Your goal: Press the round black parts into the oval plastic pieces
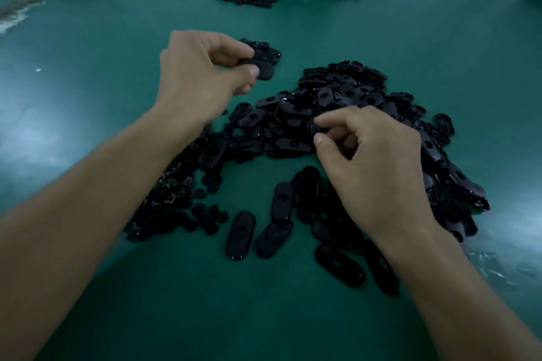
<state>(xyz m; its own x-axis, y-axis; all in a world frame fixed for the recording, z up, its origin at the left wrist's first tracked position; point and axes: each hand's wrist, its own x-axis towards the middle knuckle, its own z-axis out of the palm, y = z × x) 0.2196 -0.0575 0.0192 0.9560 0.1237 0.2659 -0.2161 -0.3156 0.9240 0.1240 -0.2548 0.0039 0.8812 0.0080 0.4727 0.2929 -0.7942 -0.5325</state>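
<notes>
Pinching an oval piece in left hand, a small round part in right hand; pressed off-centre, could seat crooked or slip.

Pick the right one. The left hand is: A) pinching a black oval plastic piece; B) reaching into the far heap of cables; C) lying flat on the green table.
A: the left hand pinches a black oval plastic piece between thumb and fingers.

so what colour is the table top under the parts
Plain teal green table top, seen best in the head view.
</notes>
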